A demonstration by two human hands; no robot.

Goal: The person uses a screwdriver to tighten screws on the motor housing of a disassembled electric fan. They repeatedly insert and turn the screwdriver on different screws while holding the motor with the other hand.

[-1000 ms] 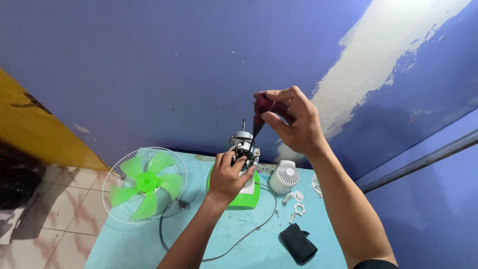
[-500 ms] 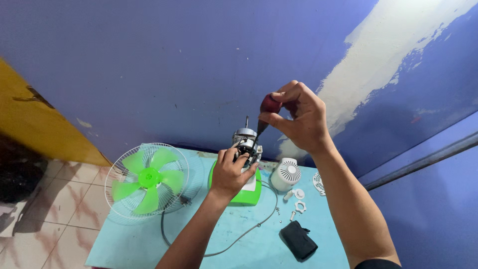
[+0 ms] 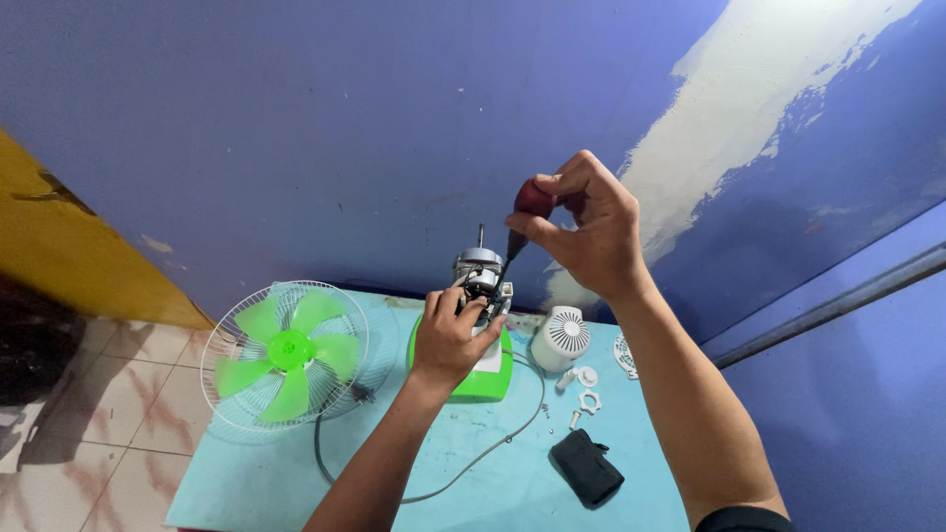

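Barely shifting since before, right hand [image 3: 589, 229] gripping red-handled screwdriver [image 3: 524, 215] over grey fan motor [image 3: 481, 276], left hand [image 3: 451, 337] clasping it, green-bladed fan grille [image 3: 286, 355] sitting nearby, black pouch [image 3: 585, 467] lying apart.

Both forearms are bare from wrist to elbow, with no watch, bracelet or ring showing on either one. The left hand [image 3: 448, 340] and the right hand [image 3: 586, 232] are ungloved, with short, plain fingernails. The only clothing in view is a small strip of dark, black-looking sleeve on the right upper arm at the bottom edge of the view; the left arm shows no sleeve at all.
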